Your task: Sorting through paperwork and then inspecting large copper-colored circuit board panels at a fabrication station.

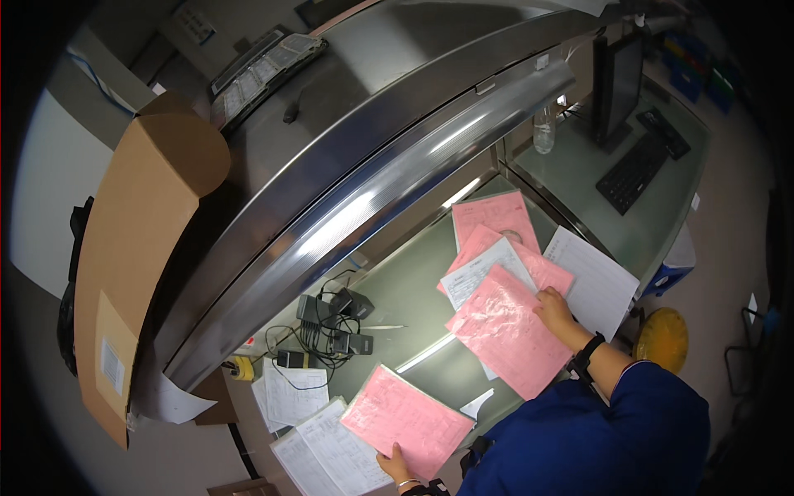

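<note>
My left hand (399, 465) pinches the lower edge of a pink sheet in a clear plastic sleeve (407, 420), partly above white printed papers (331, 450). On the other side, my right hand (556, 312) is closed on the upper right edge of another pink sheet in a shiny sleeve (506, 332). That sheet overlaps a white printed form (488, 271) and more pink sheets (496, 213). Beside the right hand lies a white lined sheet (594, 281). Most fingertips are hidden behind or under the sleeves.
Black power adapters with tangled cables (335, 322) lie on the glass-topped table (389, 291). A metal shelf with a lit edge (364, 223) spans above it. At the right stand a monitor (619, 87), a keyboard (633, 172) and a yellow round stool (663, 341). A cardboard box (136, 248) rises at left.
</note>
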Motion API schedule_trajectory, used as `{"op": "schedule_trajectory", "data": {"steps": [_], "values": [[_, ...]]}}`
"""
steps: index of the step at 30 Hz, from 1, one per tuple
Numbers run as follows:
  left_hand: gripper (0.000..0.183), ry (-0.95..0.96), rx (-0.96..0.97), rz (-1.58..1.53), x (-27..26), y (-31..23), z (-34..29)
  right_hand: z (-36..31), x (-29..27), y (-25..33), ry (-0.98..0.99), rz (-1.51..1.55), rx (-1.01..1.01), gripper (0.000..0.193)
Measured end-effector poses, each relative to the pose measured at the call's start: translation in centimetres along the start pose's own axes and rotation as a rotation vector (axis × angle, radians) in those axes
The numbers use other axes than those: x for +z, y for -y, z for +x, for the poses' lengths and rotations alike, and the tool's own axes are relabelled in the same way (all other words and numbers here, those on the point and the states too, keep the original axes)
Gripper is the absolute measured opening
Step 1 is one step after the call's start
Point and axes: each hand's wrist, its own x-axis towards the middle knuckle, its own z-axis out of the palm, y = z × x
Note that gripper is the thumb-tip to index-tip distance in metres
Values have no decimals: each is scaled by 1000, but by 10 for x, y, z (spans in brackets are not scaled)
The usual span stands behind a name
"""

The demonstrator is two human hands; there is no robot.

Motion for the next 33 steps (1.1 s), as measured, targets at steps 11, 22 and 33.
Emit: {"op": "schedule_trajectory", "data": {"steps": [11, 22, 33], "values": [[27, 2, -30, -6, -11, 1, 11, 118, -26, -41, -11, 114, 3, 66], [55, -234, 278, 290, 14, -67, -17, 28, -81, 85, -13, 181, -468, 20], [31, 959, 336, -550, 89, -249, -120, -47, -24, 94, 331, 700, -496, 10]]}}
